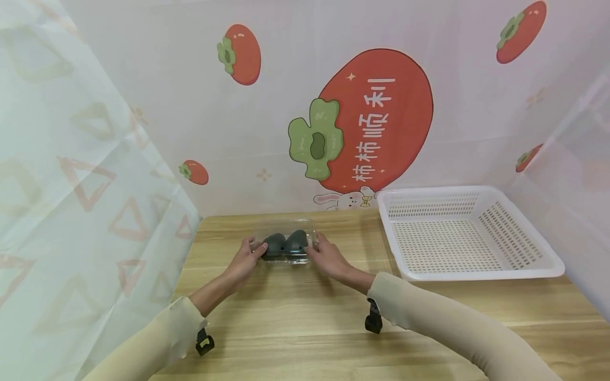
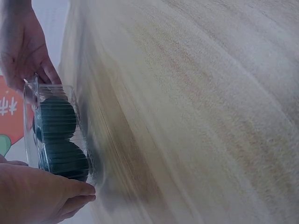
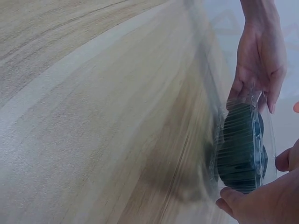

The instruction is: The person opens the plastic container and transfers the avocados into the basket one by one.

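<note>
A clear plastic clamshell box (image 1: 287, 260) lies between my two hands near the back of the table. Inside are two dark green, egg-shaped things (image 1: 296, 242), side by side, looking like avocados. My left hand (image 1: 245, 259) grips the box's left end, its thumb over the near corner. At the opposite end, my right hand (image 1: 330, 258) holds on with its thumb in front. The ribbed wall of the box shows in both wrist views, close over the wood. Some fingers are hidden behind the plastic.
On the right stands a white plastic basket (image 1: 469, 275) with perforated sides. The wooden table (image 1: 295, 328) meets a printed cloth backdrop (image 1: 267, 132) behind the box. Another cloth (image 1: 95, 211) hangs along the left. Dark straps (image 1: 374, 317) hang under both wrists.
</note>
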A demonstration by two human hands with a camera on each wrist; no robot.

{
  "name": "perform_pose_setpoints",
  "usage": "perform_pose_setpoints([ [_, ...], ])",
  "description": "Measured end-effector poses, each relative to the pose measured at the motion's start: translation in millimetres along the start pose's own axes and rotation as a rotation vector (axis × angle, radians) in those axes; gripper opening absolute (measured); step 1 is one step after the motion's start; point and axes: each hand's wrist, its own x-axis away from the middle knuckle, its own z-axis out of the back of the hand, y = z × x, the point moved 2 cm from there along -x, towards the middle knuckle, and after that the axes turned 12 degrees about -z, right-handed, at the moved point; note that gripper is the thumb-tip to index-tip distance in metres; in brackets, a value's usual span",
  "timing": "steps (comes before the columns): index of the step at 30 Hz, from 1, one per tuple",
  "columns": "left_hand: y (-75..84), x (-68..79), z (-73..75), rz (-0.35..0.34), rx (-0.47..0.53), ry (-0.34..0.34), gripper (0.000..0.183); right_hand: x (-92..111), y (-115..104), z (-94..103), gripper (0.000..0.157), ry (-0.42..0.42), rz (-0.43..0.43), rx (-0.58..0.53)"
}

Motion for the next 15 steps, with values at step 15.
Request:
perform_pose_setpoints([
  [15,-5.8,-2.9,-7.5,-0.026,-0.014,0.003,0.065,2.3,9.4,1.2,0.068,-0.004,-0.052,-0.030],
])
